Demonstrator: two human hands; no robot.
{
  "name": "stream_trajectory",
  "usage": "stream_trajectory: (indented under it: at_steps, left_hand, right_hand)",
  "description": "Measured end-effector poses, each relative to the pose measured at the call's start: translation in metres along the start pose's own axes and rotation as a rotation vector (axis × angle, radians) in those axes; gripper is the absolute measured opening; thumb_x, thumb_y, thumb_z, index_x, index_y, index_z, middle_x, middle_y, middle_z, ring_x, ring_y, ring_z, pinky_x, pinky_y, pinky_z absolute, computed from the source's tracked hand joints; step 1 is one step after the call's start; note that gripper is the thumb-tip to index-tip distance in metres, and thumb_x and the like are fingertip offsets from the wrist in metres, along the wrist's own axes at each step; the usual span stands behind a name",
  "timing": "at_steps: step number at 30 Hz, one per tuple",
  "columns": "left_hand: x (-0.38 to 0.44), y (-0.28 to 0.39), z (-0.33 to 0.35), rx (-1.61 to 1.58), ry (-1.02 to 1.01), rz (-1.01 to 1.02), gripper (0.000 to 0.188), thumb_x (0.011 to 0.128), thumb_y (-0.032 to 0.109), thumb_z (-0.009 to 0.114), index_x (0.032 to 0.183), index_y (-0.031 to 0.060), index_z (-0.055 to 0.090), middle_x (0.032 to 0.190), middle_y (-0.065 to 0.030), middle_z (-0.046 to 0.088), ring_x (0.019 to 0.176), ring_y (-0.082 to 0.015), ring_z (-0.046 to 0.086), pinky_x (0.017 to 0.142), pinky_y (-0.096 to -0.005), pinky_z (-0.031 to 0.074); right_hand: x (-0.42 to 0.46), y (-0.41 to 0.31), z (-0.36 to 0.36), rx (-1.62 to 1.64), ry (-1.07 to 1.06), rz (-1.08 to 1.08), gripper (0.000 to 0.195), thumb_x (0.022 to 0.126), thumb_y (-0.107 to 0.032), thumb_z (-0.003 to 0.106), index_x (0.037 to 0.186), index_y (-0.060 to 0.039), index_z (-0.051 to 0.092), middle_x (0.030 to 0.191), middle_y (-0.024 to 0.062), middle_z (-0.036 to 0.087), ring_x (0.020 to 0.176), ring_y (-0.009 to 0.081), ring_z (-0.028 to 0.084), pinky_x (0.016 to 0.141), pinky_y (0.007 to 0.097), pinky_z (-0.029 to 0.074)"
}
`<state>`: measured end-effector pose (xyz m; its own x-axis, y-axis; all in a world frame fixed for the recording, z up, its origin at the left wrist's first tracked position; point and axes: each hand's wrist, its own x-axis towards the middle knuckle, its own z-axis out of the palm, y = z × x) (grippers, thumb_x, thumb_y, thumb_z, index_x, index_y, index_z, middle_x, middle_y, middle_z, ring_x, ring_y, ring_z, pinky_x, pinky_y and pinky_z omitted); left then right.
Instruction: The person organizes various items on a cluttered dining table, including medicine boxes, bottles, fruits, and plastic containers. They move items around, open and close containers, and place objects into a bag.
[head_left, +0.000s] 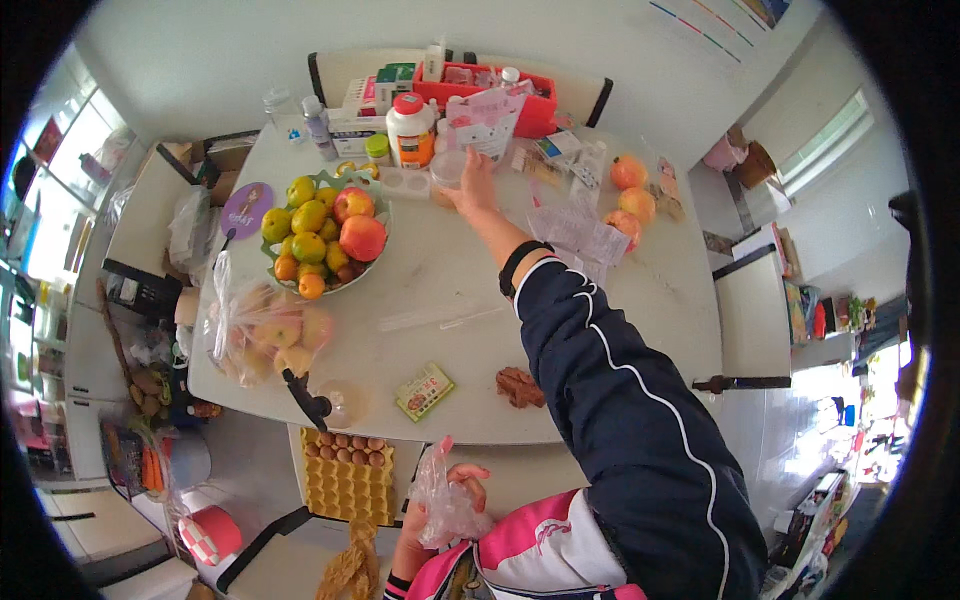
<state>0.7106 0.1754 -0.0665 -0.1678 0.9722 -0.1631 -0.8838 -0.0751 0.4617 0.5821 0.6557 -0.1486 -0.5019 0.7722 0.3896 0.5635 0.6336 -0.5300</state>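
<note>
My right hand (475, 186) reaches to the far side of the marble-patterned table (427, 277). Its fingers and thumb are around the right side of a small round clear container (448, 166), in front of a pink and white pouch (486, 120). A white tray with round hollows (405, 182) lies just left of it. Low in the view, in front of my body, my left hand (466, 484) holds a crumpled clear plastic bag (442, 499), which covers part of the fingers. On the near table lie a small green packet (425, 391) and a crumpled brown wad (519, 388).
A green bowl (380, 259) of citrus and apples stands left, with a bag of apples (277, 330) nearer. Bottles and a red basket (540, 112) line the back. Pomegranates (636, 204) and papers (581, 232) lie right. An egg tray (349, 480) sits below the near edge.
</note>
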Motion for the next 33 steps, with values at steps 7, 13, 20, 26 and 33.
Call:
stream_trajectory:
  at_steps: [7,13,20,26,33]
  left_hand:
    - [0.002,-0.003,-0.002,0.086,-0.004,0.059,0.101,0.075,0.062,0.064,0.150,0.0179,0.012,0.118,-0.0251,0.053,0.074,-0.0250,0.056,0.066,-0.0349,0.046]
    - [0.003,-0.008,-0.009,0.083,-0.045,0.098,0.102,0.075,0.063,0.063,0.150,0.0177,0.011,0.119,-0.0264,0.052,0.073,-0.0250,0.057,0.064,-0.0346,0.046]
    - [0.006,-0.011,-0.006,0.073,0.005,0.172,0.094,0.080,0.059,0.059,0.149,0.0140,0.015,0.117,-0.0255,0.054,0.072,-0.0246,0.058,0.060,-0.0321,0.047]
    - [0.009,-0.015,-0.002,0.160,0.045,0.315,0.092,0.081,0.058,0.058,0.148,0.0116,0.016,0.113,-0.0228,0.056,0.070,-0.0217,0.057,0.062,-0.0304,0.046]
    - [0.003,-0.043,0.024,0.540,0.428,0.499,0.047,0.086,0.028,0.065,0.120,0.0011,0.048,0.102,-0.0094,0.059,0.087,-0.0174,0.058,0.072,-0.0288,0.049]
  right_hand:
    - [-0.019,0.054,-0.053,0.037,-0.140,-0.117,0.072,0.073,-0.018,0.075,0.132,-0.0027,0.038,0.136,0.0234,0.039,0.127,0.0362,0.039,0.106,0.0400,0.035]
    - [-0.042,0.140,-0.180,-0.387,-0.371,-0.022,0.055,0.070,-0.018,0.074,0.118,-0.0028,0.053,0.118,0.0206,0.057,0.114,0.0375,0.051,0.097,0.0421,0.042]
    - [-0.077,0.145,-0.211,-0.644,-0.490,-0.089,0.030,0.074,-0.019,0.069,0.101,-0.0053,0.064,0.106,0.0188,0.063,0.103,0.0354,0.058,0.093,0.0449,0.043]
    - [-0.071,0.150,-0.236,-0.369,-0.228,-0.007,0.022,0.081,-0.015,0.061,0.101,-0.0070,0.063,0.098,0.0189,0.065,0.088,0.0343,0.063,0.078,0.0421,0.048]
    - [-0.081,0.151,-0.248,-0.016,-0.760,-0.191,0.031,0.079,-0.017,0.064,0.107,-0.0024,0.060,0.096,0.0155,0.064,0.091,0.0262,0.061,0.078,0.0376,0.047]
